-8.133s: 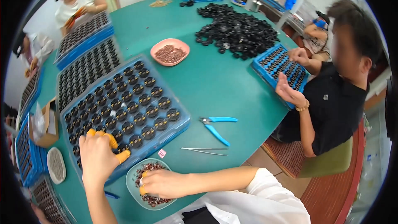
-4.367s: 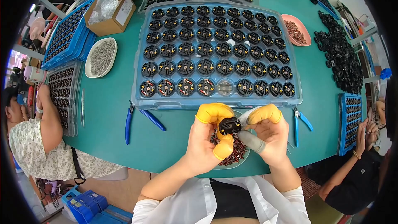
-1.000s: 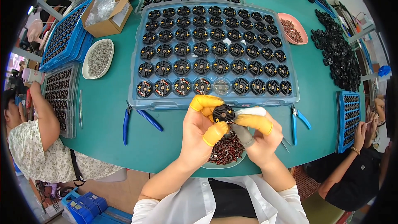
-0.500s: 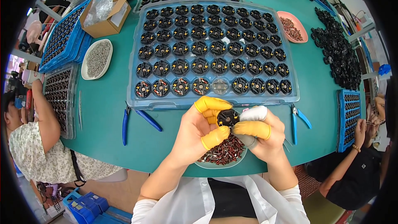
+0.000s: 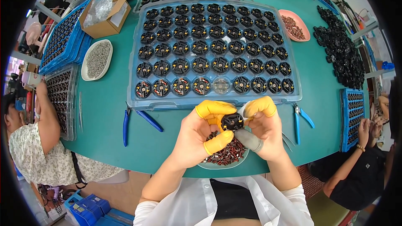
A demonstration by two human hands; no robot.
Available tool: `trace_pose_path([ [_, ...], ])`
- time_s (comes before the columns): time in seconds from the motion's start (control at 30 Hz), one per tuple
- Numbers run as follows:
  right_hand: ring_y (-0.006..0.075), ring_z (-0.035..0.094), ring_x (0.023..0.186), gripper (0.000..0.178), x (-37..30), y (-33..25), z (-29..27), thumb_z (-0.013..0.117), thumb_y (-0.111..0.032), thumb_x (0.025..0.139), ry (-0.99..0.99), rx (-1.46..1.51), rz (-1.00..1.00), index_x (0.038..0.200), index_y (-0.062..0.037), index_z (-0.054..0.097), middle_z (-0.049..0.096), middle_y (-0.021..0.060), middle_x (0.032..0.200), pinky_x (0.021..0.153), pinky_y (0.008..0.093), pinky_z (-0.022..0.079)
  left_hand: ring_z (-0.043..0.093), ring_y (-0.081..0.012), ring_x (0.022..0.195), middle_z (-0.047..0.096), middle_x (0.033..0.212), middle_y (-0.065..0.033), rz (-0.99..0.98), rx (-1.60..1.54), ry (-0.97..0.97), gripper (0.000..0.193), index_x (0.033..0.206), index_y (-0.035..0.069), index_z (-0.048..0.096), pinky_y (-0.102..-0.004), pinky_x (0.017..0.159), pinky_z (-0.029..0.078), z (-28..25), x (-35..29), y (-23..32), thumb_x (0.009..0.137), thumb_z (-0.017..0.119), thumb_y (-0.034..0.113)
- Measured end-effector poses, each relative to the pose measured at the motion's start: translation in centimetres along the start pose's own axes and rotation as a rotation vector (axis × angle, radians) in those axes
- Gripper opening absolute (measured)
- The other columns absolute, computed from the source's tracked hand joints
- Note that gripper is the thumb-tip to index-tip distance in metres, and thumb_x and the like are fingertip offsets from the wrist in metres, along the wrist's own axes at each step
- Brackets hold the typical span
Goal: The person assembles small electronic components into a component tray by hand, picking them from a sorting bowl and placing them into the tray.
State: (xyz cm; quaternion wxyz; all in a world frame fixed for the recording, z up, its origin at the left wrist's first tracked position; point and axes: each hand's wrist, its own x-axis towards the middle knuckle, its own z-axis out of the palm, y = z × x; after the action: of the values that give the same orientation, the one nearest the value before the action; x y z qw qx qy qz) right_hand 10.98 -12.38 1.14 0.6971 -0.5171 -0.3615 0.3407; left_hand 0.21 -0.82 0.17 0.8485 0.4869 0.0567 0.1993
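A black round plastic part with small yellow and metal bits on its face is held over a bowl. My left hand, in yellow finger cots, is closed around the part's left side, thumb below and fingers behind. My right hand grips its right edge, a grey-covered thumb low and yellow- and white-covered fingers above. Small dark red components fill the bowl. Beyond my hands lies a clear blue tray with rows of similar round parts. One pocket in its front row holds no part.
Blue-handled cutters lie left, light-blue pliers right, and tweezers beside my right hand. A white dish, an open carton, a pink dish and a black pile stand farther out. Co-workers sit at both sides.
My right fingers have opened from a pinch in front of the part, moving up and right to its edge. More of the part's face shows. My left hand has barely moved.
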Motion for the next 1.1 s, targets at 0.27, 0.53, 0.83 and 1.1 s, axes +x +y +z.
trace_pose_path([
  [0.27,0.0079,0.044,0.077,0.037,-0.2,0.3,0.4,0.061,0.002,0.067,0.035,0.139,-0.014,0.093,-0.0084,0.036,0.041,0.0019,0.087,0.063,0.021,0.038,0.05,-0.0174,0.096,0.051,0.105,-0.0097,-0.031,0.104,0.001,0.043,0.105,-0.002,0.049,-0.0312,0.081,0.042,0.0,-0.4,0.2,0.065,0.065,-0.001],
  [0.53,0.009,0.043,0.071,0.033,-0.3,0.7,0.7,0.062,0.0,0.066,0.095,-0.045,-0.138,0.085,-0.0067,0.036,0.041,0.0039,0.082,0.062,0.0201,0.037,0.051,-0.0107,0.079,0.052,0.107,-0.0074,0.079,0.199,-0.026,0.04,0.105,0.001,0.053,-0.0254,0.071,0.045,0.0,-0.2,-0.1,0.067,0.059,-0.008],
  [0.83,0.0105,0.049,0.071,0.028,-0.4,-0.1,0.9,0.063,0.0,0.067,0.074,0.078,-0.093,0.086,-0.0067,0.044,0.048,0.0042,0.079,0.057,0.0232,0.041,0.052,-0.0106,0.082,0.053,0.103,-0.0077,0.043,0.121,-0.029,0.045,0.108,0.001,0.05,-0.0258,0.074,0.043,-0.1,-0.3,0.6,0.066,0.063,-0.005],
  [1.1,0.0168,0.047,0.071,0.018,-0.8,0.5,1.7,0.063,-0.017,0.062,-0.44,-1.137,-0.263,0.078,-0.009,0.059,0.048,0.0006,0.072,0.06,0.0291,0.041,0.053,-0.0142,0.073,0.049,0.094,-0.0077,0.107,0.058,0.224,0.052,0.106,-0.002,0.044,-0.0274,0.057,0.043,-1.7,-1.3,1.7,0.062,0.07,0.013],
])
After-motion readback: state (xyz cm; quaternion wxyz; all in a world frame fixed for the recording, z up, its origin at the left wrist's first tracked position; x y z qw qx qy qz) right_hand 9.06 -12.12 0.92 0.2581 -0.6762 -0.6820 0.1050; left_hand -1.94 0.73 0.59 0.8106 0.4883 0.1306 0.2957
